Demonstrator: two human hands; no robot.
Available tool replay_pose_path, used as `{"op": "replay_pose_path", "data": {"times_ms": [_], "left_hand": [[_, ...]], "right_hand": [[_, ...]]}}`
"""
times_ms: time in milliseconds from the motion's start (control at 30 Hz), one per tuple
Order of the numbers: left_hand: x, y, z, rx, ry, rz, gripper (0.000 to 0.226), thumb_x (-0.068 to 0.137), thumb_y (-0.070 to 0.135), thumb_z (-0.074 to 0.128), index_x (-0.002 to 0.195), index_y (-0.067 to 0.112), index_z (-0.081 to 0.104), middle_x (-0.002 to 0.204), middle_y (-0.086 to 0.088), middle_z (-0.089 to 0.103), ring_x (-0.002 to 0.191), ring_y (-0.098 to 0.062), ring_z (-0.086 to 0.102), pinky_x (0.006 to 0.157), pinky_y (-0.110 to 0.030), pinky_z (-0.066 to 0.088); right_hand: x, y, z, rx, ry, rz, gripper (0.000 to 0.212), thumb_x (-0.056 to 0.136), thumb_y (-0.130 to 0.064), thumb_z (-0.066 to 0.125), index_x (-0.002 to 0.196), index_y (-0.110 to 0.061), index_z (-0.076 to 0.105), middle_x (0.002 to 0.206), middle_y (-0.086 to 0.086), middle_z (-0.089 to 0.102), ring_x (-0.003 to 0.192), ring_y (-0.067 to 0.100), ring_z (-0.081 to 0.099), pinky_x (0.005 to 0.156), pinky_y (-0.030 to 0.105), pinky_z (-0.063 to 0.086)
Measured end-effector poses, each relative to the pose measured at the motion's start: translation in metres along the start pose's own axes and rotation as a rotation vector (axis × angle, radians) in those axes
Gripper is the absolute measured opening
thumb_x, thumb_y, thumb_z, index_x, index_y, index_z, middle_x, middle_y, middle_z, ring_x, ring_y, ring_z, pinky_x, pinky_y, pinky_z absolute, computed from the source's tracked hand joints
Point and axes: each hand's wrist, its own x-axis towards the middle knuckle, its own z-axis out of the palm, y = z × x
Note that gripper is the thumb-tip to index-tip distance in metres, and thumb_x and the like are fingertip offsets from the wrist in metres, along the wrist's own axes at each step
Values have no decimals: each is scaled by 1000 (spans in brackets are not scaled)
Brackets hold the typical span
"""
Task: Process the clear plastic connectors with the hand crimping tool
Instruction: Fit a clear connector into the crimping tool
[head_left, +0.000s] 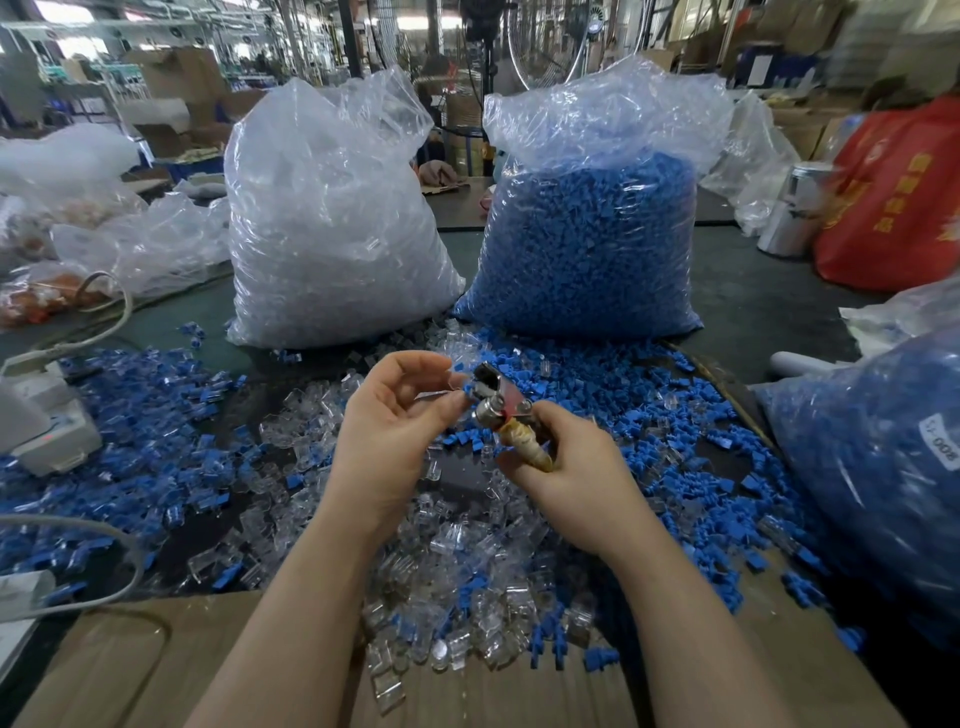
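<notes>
Gripping the crimper (498, 402) by its taped handle, the right hand (571, 467) angles its head toward the left hand (389, 431), whose fingertips pinch a connector (460, 397) at the head, apparently loading; loose stock covers the bench (753, 291) centre.

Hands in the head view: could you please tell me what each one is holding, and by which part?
The right hand grips the crimping tool by its wrapped handle. The left hand pinches a small piece at the tool's metal head; which piece cannot be told.
</notes>
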Motion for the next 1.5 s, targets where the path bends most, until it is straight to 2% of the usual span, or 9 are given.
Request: {"op": "replay_pose_path", "data": {"times_ms": [367, 500, 667, 933, 1100, 1167, 1267, 1400, 1500], "left_hand": [[0, 1, -3, 17, -28, 14, 31, 80, -8, 70, 102, 12, 62, 87, 1, 75, 82, -10, 71, 73, -19, 55], [1, 1, -3, 20, -36, 7, 32, 79, -6, 72, 105, 11, 63, 89, -1, 76, 84, -11, 72, 73, -19, 55], [0, 2, -1, 20, -44, 2, 33, 75, 4, 74, 105, 12, 63, 90, -1, 76, 83, -11, 72, 73, -19, 55], [-1, 0, -4, 58, -14, -124, 26, 80, 5, 70, 104, 13, 70, 92, 1, 76, 82, -8, 71, 71, -15, 54], [10, 6, -34, -473, 287, -391, 14, 92, 8, 57, 100, 8, 69, 80, -4, 73, 72, -10, 71, 71, -21, 59], [12, 9, -55, -787, 461, -405, 10, 93, 14, 58, 95, 9, 67, 77, -1, 70, 67, -7, 69, 71, -21, 58], [11, 12, -79, -1118, 709, -371, 10, 97, 17, 58, 94, 8, 61, 74, -1, 68, 59, -8, 67, 58, -19, 56], [10, 14, -96, -1366, 892, -256, 16, 102, 14, 50, 101, -1, 56, 60, -9, 66, 45, -15, 66, 45, -21, 53], [10, 13, -98, -1364, 906, -215, 26, 105, 20, 44, 109, -2, 57, 65, -10, 70, 48, -16, 68, 46, -21, 54]], "right_hand": [[-1, -2, -1, -43, -12, -20, 10, 87, -25, 64, 96, -23, 59, 83, -4, 64, 77, 21, 59, 72, 48, 52], [-3, -1, -2, -82, 18, -26, 6, 82, -17, 59, 84, -22, 56, 70, -3, 60, 68, 23, 55, 64, 49, 51], [-4, 0, -1, -158, 51, -28, 16, 75, -15, 55, 70, -27, 47, 60, -4, 54, 60, 20, 51, 55, 44, 44], [-4, 0, 1, -246, 55, -35, 16, 74, -25, 52, 69, -30, 39, 61, -6, 49, 59, 12, 46, 48, 33, 29], [-2, 3, 0, -260, 140, -22, 19, 81, -26, 56, 75, -32, 39, 63, -8, 49, 57, 7, 43, 47, 30, 23], [-2, 4, -1, -252, 158, -18, 15, 82, -25, 57, 81, -32, 45, 63, -8, 51, 57, 8, 45, 46, 29, 23], [-2, 5, -1, -249, 158, -28, 11, 82, -24, 58, 81, -28, 48, 62, -6, 52, 56, 10, 46, 47, 29, 23], [-2, 5, 0, -252, 160, -28, 14, 83, -23, 58, 79, -30, 47, 63, -5, 52, 57, 11, 47, 47, 30, 26], [-2, 7, 0, -242, 176, -23, 17, 83, -23, 59, 79, -33, 46, 64, -7, 54, 58, 10, 49, 47, 30, 30]]}}
